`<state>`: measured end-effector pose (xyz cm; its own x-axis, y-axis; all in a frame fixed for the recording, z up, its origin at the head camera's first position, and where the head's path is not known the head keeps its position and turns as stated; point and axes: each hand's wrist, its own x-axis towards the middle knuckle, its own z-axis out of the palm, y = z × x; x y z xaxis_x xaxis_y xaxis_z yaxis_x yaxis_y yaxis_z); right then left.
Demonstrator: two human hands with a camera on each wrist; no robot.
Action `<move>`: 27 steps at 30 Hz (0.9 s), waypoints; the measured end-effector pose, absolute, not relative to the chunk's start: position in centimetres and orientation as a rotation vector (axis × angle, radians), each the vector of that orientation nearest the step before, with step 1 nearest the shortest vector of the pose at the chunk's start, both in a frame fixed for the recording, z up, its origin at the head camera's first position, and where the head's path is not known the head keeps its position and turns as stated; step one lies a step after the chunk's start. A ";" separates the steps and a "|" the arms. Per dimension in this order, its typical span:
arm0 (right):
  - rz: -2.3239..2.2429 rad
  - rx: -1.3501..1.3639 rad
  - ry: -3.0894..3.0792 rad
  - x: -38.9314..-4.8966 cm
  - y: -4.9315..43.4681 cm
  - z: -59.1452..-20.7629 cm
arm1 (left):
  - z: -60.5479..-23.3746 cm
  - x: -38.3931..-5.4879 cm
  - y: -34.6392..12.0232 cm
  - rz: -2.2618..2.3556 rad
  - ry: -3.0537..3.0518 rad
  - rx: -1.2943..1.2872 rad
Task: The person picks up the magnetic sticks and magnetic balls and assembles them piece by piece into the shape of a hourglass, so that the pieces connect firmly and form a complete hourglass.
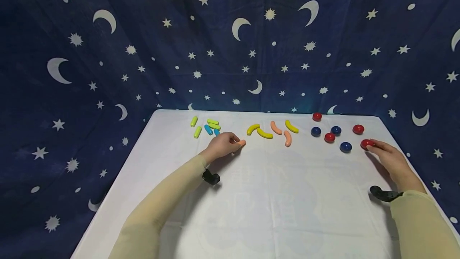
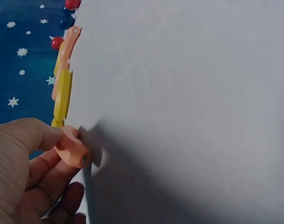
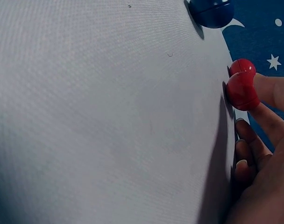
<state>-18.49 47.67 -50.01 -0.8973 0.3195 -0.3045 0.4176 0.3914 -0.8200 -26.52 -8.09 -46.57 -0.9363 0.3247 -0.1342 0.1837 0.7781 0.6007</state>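
Clamping an orange curved piece (image 2: 72, 149) between its fingers, the left hand (image 1: 222, 146) is near a yellow piece (image 1: 252, 129); the right hand (image 1: 394, 164) pinches a red ball (image 1: 365, 144) near the desk's (image 1: 269, 203) right edge.

White-covered table (image 1: 287, 211) — green, blue sticks (image 1: 197, 132); yellow, pink curved pieces (image 1: 265, 133); red, blue balls (image 1: 329, 138).

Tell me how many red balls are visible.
4 red balls: one in the right hand, one beyond it, one near the far edge of the table, one among dark blue balls.
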 end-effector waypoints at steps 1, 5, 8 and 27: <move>-1.530 0.674 2.549 -18.5 47.7 -50.1 | -46.5 -26.4 -8.2 0.908 2.723 0.380; -1.481 0.674 2.600 -18.5 47.8 -50.3 | -46.6 -26.2 -8.6 0.920 2.711 0.344; -1.450 0.671 2.633 -18.5 47.7 -50.5 | -46.8 -26.4 -8.9 0.921 2.708 0.324; -1.443 0.789 2.639 -18.7 47.2 -50.7 | -47.2 -26.5 -9.1 0.924 2.718 0.346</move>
<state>-18.72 47.16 -50.73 -0.8708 0.4155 -0.2628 0.4455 0.4407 -0.7793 -26.53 -9.08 -47.24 -0.9407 0.3004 -0.1574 0.1422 0.7707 0.6211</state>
